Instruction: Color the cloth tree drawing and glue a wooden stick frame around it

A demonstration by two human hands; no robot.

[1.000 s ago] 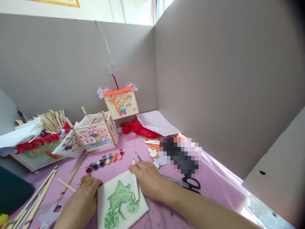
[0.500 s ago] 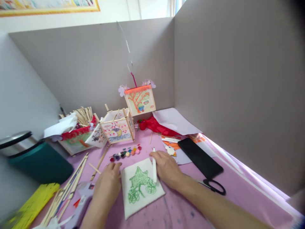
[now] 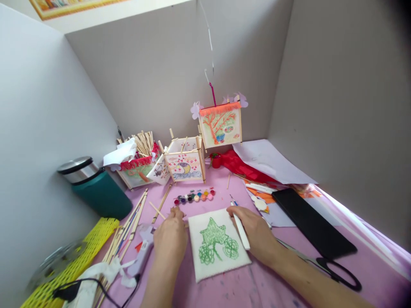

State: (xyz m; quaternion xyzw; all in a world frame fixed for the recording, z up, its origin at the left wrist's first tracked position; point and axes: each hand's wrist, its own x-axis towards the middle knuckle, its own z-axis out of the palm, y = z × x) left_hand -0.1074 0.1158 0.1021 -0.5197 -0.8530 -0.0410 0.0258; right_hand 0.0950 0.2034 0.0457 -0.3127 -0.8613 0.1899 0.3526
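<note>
White pad lies between your right hand, fingers gripping a pen along the pad's edge, and your left hand, fingers curled, hold unclear.

Grey partition panels on three sides, pale wall, yellow-framed picture, pink-covered table

My feed shows bright, diffuse light; I can't see its source. The left partition comes through pale, the right partition greyer. Glare whitens the right edge of the purple cloth. Fine detail is soft, though the white panel reads clearly. Wide-angle stretch slants the walls; black shading darkens the far right corner.
</note>
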